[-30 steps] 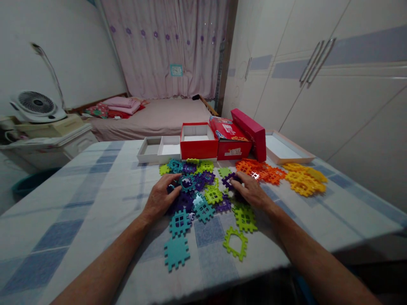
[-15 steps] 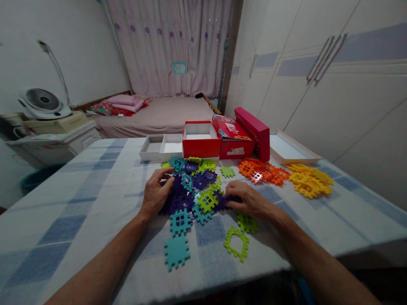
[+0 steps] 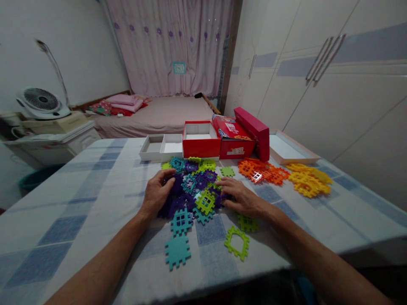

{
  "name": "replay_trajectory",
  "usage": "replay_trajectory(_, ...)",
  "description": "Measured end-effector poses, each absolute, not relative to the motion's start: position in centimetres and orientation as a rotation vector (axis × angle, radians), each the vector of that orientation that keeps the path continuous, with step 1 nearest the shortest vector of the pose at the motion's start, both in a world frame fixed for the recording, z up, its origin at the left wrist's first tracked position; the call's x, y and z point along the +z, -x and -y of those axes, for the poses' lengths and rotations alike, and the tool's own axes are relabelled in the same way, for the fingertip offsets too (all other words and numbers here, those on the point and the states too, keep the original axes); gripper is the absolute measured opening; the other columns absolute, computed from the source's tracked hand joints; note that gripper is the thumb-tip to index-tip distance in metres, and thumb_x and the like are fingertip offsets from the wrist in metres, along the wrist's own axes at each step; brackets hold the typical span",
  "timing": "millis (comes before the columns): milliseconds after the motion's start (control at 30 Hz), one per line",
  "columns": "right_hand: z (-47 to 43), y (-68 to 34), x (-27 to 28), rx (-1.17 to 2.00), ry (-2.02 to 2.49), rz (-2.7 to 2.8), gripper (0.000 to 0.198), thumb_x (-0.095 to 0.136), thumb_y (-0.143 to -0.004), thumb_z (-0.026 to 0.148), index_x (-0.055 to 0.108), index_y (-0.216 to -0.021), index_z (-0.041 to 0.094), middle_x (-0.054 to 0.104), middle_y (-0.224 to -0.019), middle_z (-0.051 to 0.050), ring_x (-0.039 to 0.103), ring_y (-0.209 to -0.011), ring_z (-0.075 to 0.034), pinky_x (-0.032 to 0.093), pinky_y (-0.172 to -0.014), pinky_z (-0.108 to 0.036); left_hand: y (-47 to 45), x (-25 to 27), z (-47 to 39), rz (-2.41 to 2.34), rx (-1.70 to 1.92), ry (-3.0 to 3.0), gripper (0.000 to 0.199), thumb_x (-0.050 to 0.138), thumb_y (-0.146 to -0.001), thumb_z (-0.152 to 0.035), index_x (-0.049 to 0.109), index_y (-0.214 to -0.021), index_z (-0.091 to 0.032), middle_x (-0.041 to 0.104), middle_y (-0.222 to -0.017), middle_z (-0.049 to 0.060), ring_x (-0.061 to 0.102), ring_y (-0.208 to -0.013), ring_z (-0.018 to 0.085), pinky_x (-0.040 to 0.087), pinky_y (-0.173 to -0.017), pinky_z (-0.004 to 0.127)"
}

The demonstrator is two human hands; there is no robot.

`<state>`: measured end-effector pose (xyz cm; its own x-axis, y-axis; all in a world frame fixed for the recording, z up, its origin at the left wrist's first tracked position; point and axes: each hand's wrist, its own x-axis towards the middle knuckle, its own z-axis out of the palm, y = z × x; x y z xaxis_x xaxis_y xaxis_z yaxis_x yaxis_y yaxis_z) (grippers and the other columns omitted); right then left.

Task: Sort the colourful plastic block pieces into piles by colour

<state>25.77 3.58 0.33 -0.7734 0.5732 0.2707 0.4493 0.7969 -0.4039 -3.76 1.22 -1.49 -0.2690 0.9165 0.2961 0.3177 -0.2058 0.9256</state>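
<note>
A heap of notched plastic building tiles lies on the table between my hands. At its left edge my left hand (image 3: pixel 158 189) curves beside dark purple tiles (image 3: pixel 174 199), thumb and fingers apart and touching them. My right hand (image 3: pixel 240 195) reaches over the heap's right edge, fingers stretched and thumb apart, close to purple and lime tiles. A lime window tile (image 3: pixel 205 202) lies on top in front. Nearer me are a teal window tile (image 3: pixel 181 222), a solid teal tile (image 3: pixel 177 252), a lime frame tile (image 3: pixel 237 242) and a lime window tile (image 3: pixel 247 223) partly under my right wrist.
Orange tiles (image 3: pixel 263 173) and yellow tiles (image 3: pixel 310 181) form separate piles on the right. Behind the heap stand a white divided tray (image 3: pixel 151 157), an open red box (image 3: pixel 201 149), a printed red box (image 3: pixel 237 148), a red lid (image 3: pixel 254 131) and a shallow tray (image 3: pixel 297 161).
My right hand has shifted slightly left and its fingers have stretched out over the heap. The lime window tile on top has moved a little left. My left hand has barely moved.
</note>
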Motion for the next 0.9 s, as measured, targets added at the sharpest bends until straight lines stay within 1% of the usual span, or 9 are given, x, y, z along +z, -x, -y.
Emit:
replay_trajectory(67, -3.6, -25.2, 0.6, 0.41, 0.762, 2.668, 0.011, 0.056, -0.087, 0.019, 0.064, -0.095, 0.019, 0.055, -0.133, -0.012, 0.04, -0.132, -0.028, 0.035, -0.107, -0.052, 4.0, -1.4, -1.4, -1.528, 1.6, -1.323, 0.039, 0.067, -0.069, -0.037, 0.067, -0.102, -0.017, 0.07, -0.103, 0.006, 0.064, -0.094, 0.02, 0.049, -0.087, 0.034)
replay_trajectory(133, -3.7, -24.6, 0.8, 0.399, 0.729, 2.706, 0.01, 0.057, -0.085, 0.017, 0.063, -0.092, 0.018, 0.058, -0.127, -0.012, 0.043, -0.128, -0.028, 0.037, -0.104, -0.051, 4.2, -1.2, -1.4, -1.527, 1.657, -1.185, 0.04, 0.067, -0.067, -0.036, 0.067, -0.101, -0.016, 0.071, -0.096, 0.004, 0.063, -0.085, 0.017, 0.049, -0.079, 0.03)
replay_trajectory(267, -3.7, -24.0, 0.9, 0.43, 0.694, 2.655, 0.012, 0.057, -0.081, 0.011, 0.06, -0.09, 0.018, 0.063, -0.101, -0.009, 0.055, -0.101, -0.021, 0.045, -0.09, -0.039, 4.5, -0.5, -1.3, -1.562, 1.669, -1.054, 0.037, 0.063, -0.063, -0.03, 0.069, -0.096, -0.016, 0.069, -0.082, 0.001, 0.056, -0.068, 0.012, 0.044, -0.063, 0.024)
replay_trajectory(400, -3.7, -24.5, 0.8, 0.483, 0.828, 2.511, 0.013, 0.052, -0.083, 0.012, 0.057, -0.094, 0.018, 0.061, -0.092, -0.006, 0.056, -0.086, -0.018, 0.046, -0.077, -0.032, 4.5, -0.4, -1.1, -1.603, 1.534, -1.137, 0.033, 0.057, -0.062, -0.026, 0.07, -0.09, -0.016, 0.065, -0.073, -0.002, 0.048, -0.056, 0.01, 0.036, -0.053, 0.022)
replay_trajectory(533, -4.1, -24.9, 1.9, 0.548, 0.976, 2.321, 0.028, 0.052, -0.083, 0.016, 0.052, -0.111, 0.019, 0.062, -0.097, -0.006, 0.059, -0.087, -0.018, 0.045, -0.079, -0.031, 4.1, -0.7, -1.0, -1.643, 1.397, -1.253, 0.033, 0.055, -0.064, -0.029, 0.07, -0.091, -0.017, 0.06, -0.062, -0.003, 0.04, -0.049, 0.01, 0.028, -0.047, 0.024)
replay_trajectory(600, -4.5, -24.5, 2.6, 0.608, 1.069, 2.257, 0.044, 0.052, -0.082, 0.017, 0.044, -0.125, 0.018, 0.062, -0.098, -0.006, 0.06, -0.087, -0.019, 0.045, -0.08, -0.032, 3.9, -0.8, -0.9, -1.655, 1.364, -1.297, 0.033, 0.055, -0.065, -0.03, 0.07, -0.091, -0.018, 0.059, -0.061, -0.003, 0.041, -0.05, 0.011, 0.029, -0.048, 0.024)
replay_trajectory(667, -4.9, -23.7, 3.2, 0.645, 1.124, 2.264, 0.05, 0.052, -0.081, 0.019, 0.041, -0.13, 0.017, 0.063, -0.099, -0.006, 0.06, -0.088, -0.019, 0.044, -0.081, -0.032, 3.7, -0.9, -0.9, -1.661, 1.343, -1.336, 0.032, 0.054, -0.065, -0.03, 0.07, -0.09, -0.018, 0.058, -0.059, -0.003, 0.043, -0.051, 0.011, 0.03, -0.049, 0.024)
replay_trajectory(800, -5.8, -21.3, 3.5, 0.66, 1.138, 2.452, 0.023, 0.05, -0.084, 0.023, 0.06, -0.103, 0.015, 0.065, -0.095, -0.006, 0.058, -0.085, -0.019, 0.042, -0.077, -0.03, 3.9, -1.2, -0.9, -1.664, 1.321, -1.383, 0.033, 0.054, -0.067, -0.032, 0.07, -0.092, -0.019, 0.055, -0.056, -0.004, 0.042, -0.049, 0.012, 0.031, -0.048, 0.025)
replay_trajectory(900, -6.5, -19.6, 2.9, 0.522, 1.277, 2.47, 0.017, 0.051, -0.084, 0.025, 0.062, -0.091, 0.014, 0.063, -0.094, -0.008, 0.056, -0.087, -0.02, 0.041, -0.076, -0.03, 4.0, -1.3, -0.9, -1.676, 1.308, -1.41, 0.033, 0.053, -0.068, -0.032, 0.07, -0.093, -0.019, 0.055, -0.056, -0.004, 0.042, -0.049, 0.012, 0.031, -0.048, 0.025)
